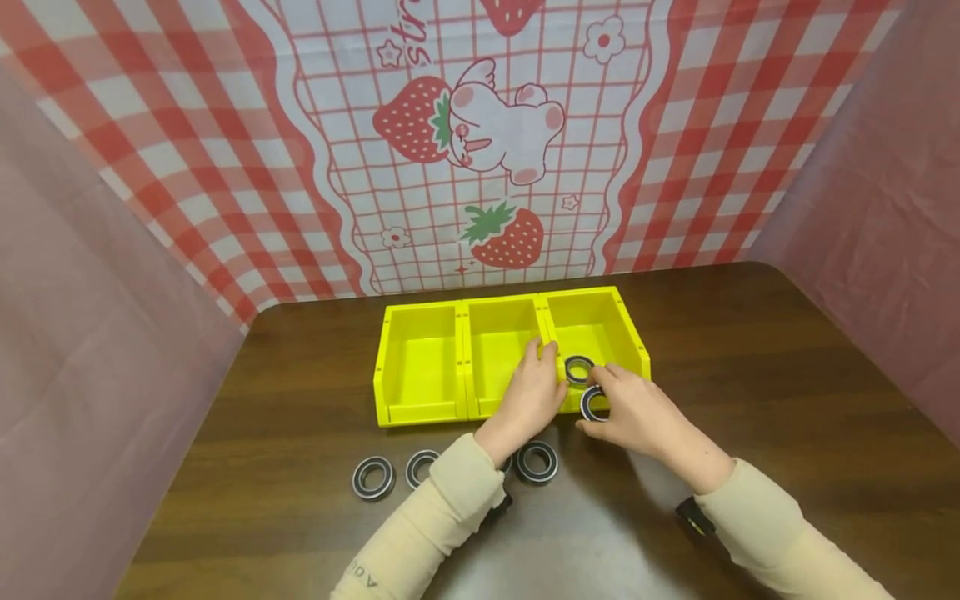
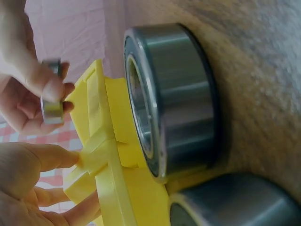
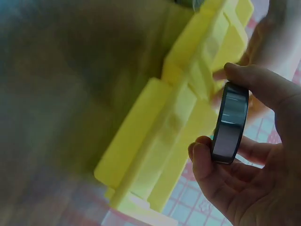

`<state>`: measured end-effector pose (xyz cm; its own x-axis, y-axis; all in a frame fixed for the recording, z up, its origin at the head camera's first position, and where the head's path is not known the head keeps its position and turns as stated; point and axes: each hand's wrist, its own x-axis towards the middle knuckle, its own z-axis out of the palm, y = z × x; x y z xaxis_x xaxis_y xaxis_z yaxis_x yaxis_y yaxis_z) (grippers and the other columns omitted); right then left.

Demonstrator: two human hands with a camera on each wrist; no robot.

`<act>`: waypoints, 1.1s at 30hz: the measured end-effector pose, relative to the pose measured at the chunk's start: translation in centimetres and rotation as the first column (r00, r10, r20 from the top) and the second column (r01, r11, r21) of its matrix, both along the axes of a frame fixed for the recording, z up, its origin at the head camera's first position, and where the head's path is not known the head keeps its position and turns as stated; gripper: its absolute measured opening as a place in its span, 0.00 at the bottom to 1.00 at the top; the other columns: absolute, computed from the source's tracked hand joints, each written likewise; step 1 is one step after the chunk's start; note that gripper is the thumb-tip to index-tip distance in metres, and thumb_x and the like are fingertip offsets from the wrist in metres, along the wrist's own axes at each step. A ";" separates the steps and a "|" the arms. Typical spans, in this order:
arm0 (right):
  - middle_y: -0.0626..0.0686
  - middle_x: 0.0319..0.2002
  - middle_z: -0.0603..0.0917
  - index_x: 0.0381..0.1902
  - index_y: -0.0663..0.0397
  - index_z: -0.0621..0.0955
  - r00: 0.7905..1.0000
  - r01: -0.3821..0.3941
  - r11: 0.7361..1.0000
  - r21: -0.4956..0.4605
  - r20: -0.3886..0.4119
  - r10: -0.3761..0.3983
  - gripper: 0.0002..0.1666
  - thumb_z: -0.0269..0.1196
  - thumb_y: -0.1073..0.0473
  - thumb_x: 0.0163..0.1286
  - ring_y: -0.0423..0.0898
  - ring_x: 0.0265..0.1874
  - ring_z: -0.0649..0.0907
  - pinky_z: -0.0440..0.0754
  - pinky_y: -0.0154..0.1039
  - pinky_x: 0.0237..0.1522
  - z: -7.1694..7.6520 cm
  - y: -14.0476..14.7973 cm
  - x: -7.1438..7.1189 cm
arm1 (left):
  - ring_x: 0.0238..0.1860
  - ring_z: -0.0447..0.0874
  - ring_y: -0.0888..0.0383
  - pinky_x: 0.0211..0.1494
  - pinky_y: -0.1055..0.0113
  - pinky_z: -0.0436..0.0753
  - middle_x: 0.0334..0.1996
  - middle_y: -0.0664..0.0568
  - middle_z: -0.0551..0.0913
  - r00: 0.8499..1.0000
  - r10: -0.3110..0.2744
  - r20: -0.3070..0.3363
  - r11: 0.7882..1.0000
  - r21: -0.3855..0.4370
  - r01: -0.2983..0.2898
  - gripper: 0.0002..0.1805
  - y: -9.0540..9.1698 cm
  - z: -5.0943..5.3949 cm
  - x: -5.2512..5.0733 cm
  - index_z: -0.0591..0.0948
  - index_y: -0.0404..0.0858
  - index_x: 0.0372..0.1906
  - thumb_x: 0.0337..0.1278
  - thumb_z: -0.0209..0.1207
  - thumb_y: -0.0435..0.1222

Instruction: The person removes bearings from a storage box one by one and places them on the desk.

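My right hand (image 1: 637, 412) grips a ball bearing (image 3: 230, 123) by its rim, thumb on one side and fingers on the other, above the front of the right compartment. A second bearing (image 1: 579, 369) is in that right compartment of the yellow bin (image 1: 420, 412), near its front. My left hand (image 1: 534, 392) holds the divider between the middle and right compartments, thumb and fingers on either side of it. Several more bearings, one of them this bearing (image 1: 537, 462), lie on the table in front of the bin, some partly behind the left sleeve.
The brown wooden table (image 1: 300, 367) runs up to a red-and-white strawberry cloth (image 1: 517, 233) behind the bin. Pink cloth (image 1: 862, 175) hangs at both sides. A small dark object (image 1: 696, 517) sits against the right sleeve.
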<state>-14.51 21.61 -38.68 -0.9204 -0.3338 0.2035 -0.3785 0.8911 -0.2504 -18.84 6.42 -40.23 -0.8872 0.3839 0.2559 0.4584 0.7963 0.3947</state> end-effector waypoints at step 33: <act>0.51 0.33 0.74 0.39 0.61 0.79 0.968 -0.250 0.957 0.145 0.023 0.249 0.26 0.73 0.55 0.43 0.48 0.33 0.75 0.76 0.44 0.36 -3.3 -0.3 3.2 | 0.45 0.79 0.48 0.45 0.63 0.80 0.60 0.36 0.63 0.999 -0.012 0.034 1.000 0.023 0.011 0.29 -0.1 -0.1 0.1 0.65 0.32 0.61 0.55 0.59 0.37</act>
